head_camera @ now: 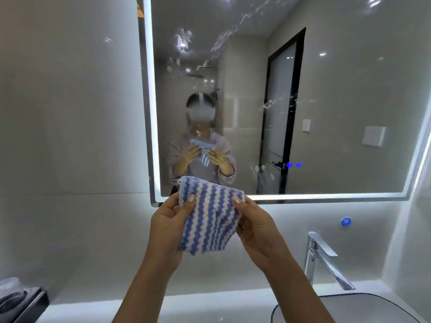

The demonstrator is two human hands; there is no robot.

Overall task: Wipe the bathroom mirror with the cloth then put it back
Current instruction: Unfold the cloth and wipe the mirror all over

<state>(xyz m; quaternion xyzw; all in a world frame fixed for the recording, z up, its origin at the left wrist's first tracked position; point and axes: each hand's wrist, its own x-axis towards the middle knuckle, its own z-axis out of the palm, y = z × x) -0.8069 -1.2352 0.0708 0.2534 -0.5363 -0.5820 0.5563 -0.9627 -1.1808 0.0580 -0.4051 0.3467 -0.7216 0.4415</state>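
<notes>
So you've got the cloth (210,217), blue-and-white striped, bunched between both hands just below the mirror's (326,101) lit bottom edge, not touching the glass yet. Your left hand (166,227) pinches the cloth's left side w/ thumb on the front; your right hand (254,226) grips the right side the same way, so both are closed on fabric, neither free. Looks like you're still folding or sorting it, wiping prob not begun. Before you go up, flatten it into a pad so a broad face meets the glass, not a crumpled corner, then shift to one hand. Aim first for the white splash marks (224,40) running diagonally across the upper glass, plus the spots (277,103) mid-right near the reflected door; work top down so drips get caught on later passes. Mind the two blue touch buttons (294,165) low on the glass, a firm swipe there may toggle sth. Room-wise: wall left of the mirror is bare, the counter (163,306) under your arms is open, but the tap (324,255) stands lower right beside the basin (373,306), so keep your right elbow off it when reaching over. Dark object (21,299) sits far left on the counter, can't tell what it is.
</notes>
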